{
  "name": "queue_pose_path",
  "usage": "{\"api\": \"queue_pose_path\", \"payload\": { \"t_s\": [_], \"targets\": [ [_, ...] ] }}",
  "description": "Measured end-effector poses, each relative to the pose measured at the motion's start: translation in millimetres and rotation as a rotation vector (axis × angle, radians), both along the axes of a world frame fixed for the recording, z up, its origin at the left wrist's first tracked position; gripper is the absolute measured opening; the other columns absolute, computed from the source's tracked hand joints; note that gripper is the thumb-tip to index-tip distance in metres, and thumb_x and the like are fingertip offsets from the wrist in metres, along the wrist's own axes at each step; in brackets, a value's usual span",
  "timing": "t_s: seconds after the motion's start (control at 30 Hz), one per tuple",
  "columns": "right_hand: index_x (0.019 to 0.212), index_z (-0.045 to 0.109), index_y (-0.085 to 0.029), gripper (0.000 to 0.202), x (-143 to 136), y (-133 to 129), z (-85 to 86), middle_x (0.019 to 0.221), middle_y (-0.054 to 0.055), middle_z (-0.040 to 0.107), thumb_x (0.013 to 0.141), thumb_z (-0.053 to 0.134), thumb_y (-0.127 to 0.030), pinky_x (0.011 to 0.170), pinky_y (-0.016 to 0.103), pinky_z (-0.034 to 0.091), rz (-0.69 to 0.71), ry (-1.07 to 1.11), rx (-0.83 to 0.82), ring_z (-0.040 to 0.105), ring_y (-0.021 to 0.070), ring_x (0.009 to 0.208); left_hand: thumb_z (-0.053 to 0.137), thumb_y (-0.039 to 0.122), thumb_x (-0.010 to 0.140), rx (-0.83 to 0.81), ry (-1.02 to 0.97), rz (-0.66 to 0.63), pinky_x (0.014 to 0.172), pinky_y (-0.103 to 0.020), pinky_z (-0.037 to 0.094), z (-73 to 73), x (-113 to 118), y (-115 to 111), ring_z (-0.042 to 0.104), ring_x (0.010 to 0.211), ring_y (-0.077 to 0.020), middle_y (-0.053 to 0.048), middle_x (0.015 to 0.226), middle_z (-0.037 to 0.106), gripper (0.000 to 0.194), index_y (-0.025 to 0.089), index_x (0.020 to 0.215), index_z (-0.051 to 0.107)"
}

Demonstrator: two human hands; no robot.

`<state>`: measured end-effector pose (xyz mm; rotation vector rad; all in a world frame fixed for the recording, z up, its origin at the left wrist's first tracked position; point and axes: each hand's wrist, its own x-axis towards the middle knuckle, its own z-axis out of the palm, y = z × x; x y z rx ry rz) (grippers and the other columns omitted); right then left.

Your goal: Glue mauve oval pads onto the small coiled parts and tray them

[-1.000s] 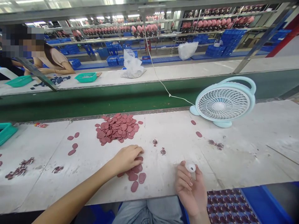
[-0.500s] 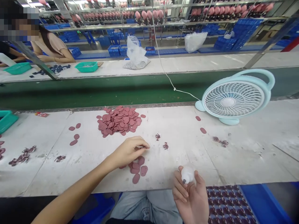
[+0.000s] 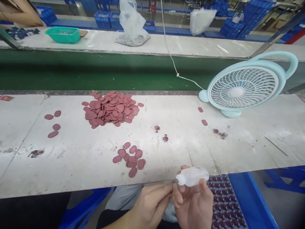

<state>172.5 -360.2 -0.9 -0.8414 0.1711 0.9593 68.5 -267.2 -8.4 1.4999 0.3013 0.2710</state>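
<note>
My right hand (image 3: 194,203) is wrapped round a small white squeeze bottle (image 3: 193,176), its dark tip pointing left. Close against that tip, my left hand (image 3: 153,203) is pinched shut, and what its fingers hold is too small to make out. Beyond my hands, a small group of dark red oval pieces (image 3: 132,159) lies on the white table (image 3: 162,165). Farther back is a large heap of the same ovals (image 3: 111,108). Dark shiny scraps (image 3: 165,138) lie to the right of the small group.
A light blue fan (image 3: 243,89) stands at the back right, its white cord running up and left. Below the table edge at right sits a blue tray (image 3: 254,200) beside rows of dark red pieces (image 3: 226,200). A person's arm (image 3: 21,14) shows at upper left.
My left hand has moved from the small group of ovals down and right to the bottle tip. The bottle has turned to lie sideways. The view has tilted downward.
</note>
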Motion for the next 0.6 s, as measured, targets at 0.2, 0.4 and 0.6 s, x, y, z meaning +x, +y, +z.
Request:
{"api": "queue_pose_path", "payload": {
  "t_s": [0.2,0.4,0.6],
  "targets": [
    [0.101,0.072,-0.026,0.038,-1,6,5.8,0.059,-0.003,0.06,0.083,0.069,-0.06,0.047,0.024,0.051,-0.162,0.039,-0.008,0.057,0.0123,0.048,0.054,0.031,0.099,-0.378,0.127,0.211,0.085,-0.033,0.057,-16.3,-1,-6,0.07,0.091,-0.0189,-0.009,0.106,0.074,0.015,0.023,0.11,0.059],
    [0.099,0.072,-0.022,0.043,-14,9,13.5,0.056,-0.005,0.056,0.082,0.069,-0.062,0.039,0.02,0.044,-0.163,0.092,0.03,0.051,0.0095,0.042,0.075,0.033,0.085,-0.343,0.218,0.351,0.057,-0.021,0.054,-21.6,-7,9,0.067,0.072,-0.014,-0.008,0.105,0.075,0.014,0.019,0.086,0.073],
    [0.098,0.067,-0.019,0.051,-25,19,1.8,0.053,-0.006,0.055,0.082,0.065,-0.067,0.035,0.02,0.041,-0.102,0.115,0.126,0.048,0.0093,0.036,0.062,0.043,0.093,0.16,0.145,0.594,0.059,-0.022,0.053,-26.2,-16,21,0.062,0.078,-0.0154,-0.006,0.098,0.067,0.027,0.022,0.1,0.078]
  ]
}}
